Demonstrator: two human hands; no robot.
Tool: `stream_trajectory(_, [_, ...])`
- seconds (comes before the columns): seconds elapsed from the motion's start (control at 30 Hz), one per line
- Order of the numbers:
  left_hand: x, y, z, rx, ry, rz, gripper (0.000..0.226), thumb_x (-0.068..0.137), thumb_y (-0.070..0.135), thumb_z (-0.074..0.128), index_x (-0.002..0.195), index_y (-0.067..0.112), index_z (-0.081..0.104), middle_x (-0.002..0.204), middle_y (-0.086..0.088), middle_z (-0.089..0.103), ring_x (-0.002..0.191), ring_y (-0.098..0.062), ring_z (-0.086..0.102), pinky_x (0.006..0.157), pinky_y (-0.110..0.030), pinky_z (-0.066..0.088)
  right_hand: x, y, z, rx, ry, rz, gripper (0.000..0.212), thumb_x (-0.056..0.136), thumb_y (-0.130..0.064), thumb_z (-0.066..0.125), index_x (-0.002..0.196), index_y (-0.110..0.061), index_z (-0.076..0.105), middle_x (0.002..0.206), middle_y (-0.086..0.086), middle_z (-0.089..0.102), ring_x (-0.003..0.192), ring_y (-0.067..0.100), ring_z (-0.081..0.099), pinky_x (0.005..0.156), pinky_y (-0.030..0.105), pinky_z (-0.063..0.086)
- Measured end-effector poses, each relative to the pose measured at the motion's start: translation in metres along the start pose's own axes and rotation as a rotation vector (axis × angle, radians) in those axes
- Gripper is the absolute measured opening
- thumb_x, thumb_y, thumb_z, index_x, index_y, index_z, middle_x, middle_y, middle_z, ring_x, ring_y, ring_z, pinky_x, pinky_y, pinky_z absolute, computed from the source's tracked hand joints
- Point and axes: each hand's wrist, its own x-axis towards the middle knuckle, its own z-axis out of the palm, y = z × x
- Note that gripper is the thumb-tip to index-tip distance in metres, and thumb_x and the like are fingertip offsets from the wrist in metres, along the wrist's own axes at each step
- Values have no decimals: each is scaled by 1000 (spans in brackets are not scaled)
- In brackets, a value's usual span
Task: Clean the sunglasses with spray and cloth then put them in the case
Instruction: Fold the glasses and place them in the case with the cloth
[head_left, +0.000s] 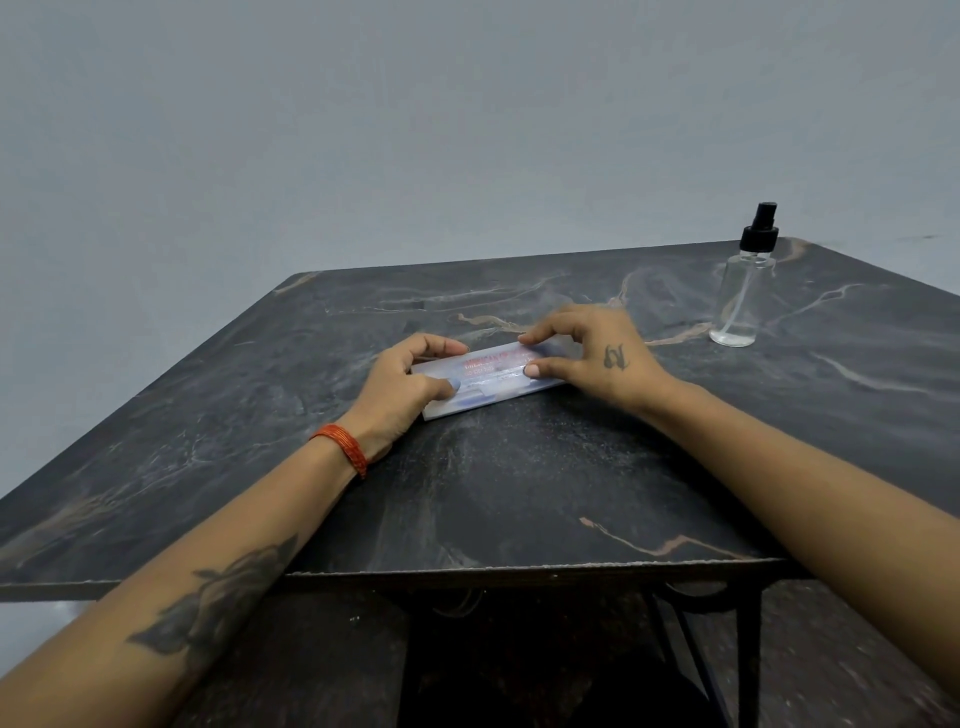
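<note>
Dark marbled tabletop (519, 493) leaves us open room near and left. Mid-table, our left hand (400, 389) and right hand (592, 353) pinch the flat pale case (493, 382), its print unreadable. Far right stands the spray bottle (743, 291).

Case (488, 376) mid-table (519, 493) between both hands, spray bottle (740, 296) far right behind.
</note>
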Motion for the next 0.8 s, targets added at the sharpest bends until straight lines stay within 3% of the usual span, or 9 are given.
stream_trajectory(0.3, [-1,-1,0,20,12,-20,34,56,18,57,89,26,60,103,-1,61,103,-24,56,90,-41,46,-3,-2,-1,31,-6,54,31,73,-26,79,102,-21,71,107,-2,66,99,9,55,85,22,39])
stream_trajectory(0.57, [1,-6,-1,35,36,-11,40,59,20,59,96,36,57,117,2,58,111,-15,52,97,-39,43,-2,7,-4,213,60,422,55,73,-35,79,122,-20,58,119,2,60,106,18,58,94,38,48])
stream_trajectory(0.7, [-1,-13,-3,59,42,-4,46,60,23,62,102,39,57,121,4,55,114,-10,51,99,-38,42,-6,3,-2,193,11,444,61,73,-33,78,128,-17,53,117,1,62,104,16,60,94,39,49])
stream_trajectory(0.8, [-4,-15,-4,89,34,4,50,58,35,62,107,40,56,121,6,55,113,-7,51,98,-37,43,-10,0,-2,200,13,434,61,73,-31,79,128,-18,54,114,-2,64,103,12,61,95,36,49])
